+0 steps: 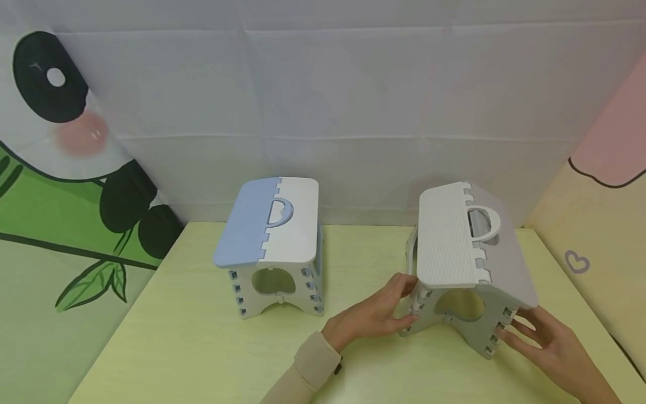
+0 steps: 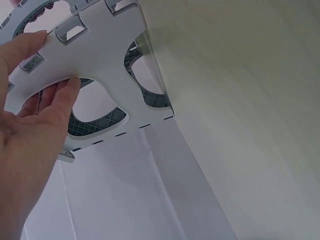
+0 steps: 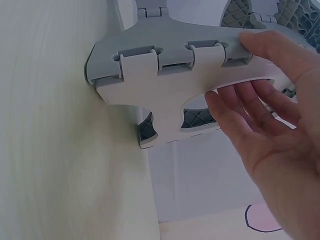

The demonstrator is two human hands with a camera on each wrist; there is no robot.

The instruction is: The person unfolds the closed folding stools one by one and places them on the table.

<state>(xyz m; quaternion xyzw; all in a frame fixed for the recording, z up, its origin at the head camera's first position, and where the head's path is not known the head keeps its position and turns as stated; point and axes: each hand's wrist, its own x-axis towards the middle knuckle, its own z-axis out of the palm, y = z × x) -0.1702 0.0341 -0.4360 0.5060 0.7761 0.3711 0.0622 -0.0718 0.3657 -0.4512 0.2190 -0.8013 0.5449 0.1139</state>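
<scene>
A white-and-grey folding step stool (image 1: 449,241) stands at the right of the table. Its top is bent along the middle seam, and the grey half slopes down to the right. My left hand (image 1: 375,314) grips the left leg panel (image 2: 107,55), thumb at the hinged edge and fingers curled into the cutout. On the other side, my right hand (image 1: 552,342) holds the right leg panel (image 3: 175,90) the same way, fingers in the cutout and thumb on the front edge. The white carry handle (image 1: 492,224) lies over the grey half.
A blue-and-white folding step stool (image 1: 290,224) stands unfolded to the left, its top flat. Both stools are on a pale yellow-green table (image 1: 192,336). White cloth (image 1: 343,112) hangs behind, with cartoon-printed panels (image 1: 50,235) at the sides.
</scene>
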